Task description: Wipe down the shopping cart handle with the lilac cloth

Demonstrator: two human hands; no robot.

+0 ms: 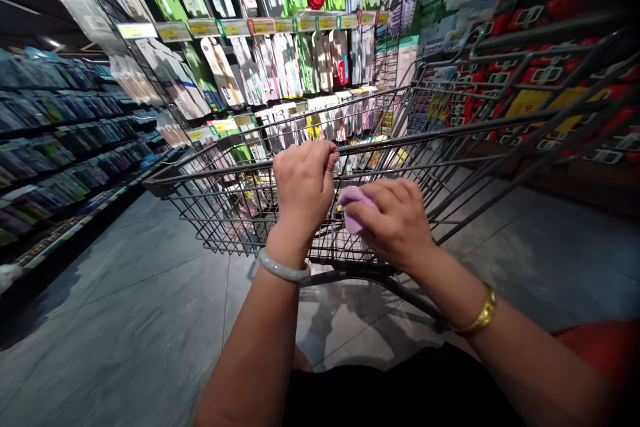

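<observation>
A grey wire shopping cart (225,213) stands sideways before me. My left hand (305,177) is closed around its near top rail, fingers curled over the bar. Just to the right and a little lower, my right hand (393,220) grips a bunched purple cloth (354,208). Part of the cloth sticks out beyond the thumb and fingers; the rest is hidden in the palm. This hand is in front of the cart's wire side, and I cannot tell whether the cloth touches the wires.
Behind the cart rises a display rack (280,25) hung with packaged toothbrushes and price tags. Long shelves of packets (65,140) line the left. Red packages (535,73) are stacked at the right, beyond the cart's handle end. Grey tiled floor (135,307) lies below.
</observation>
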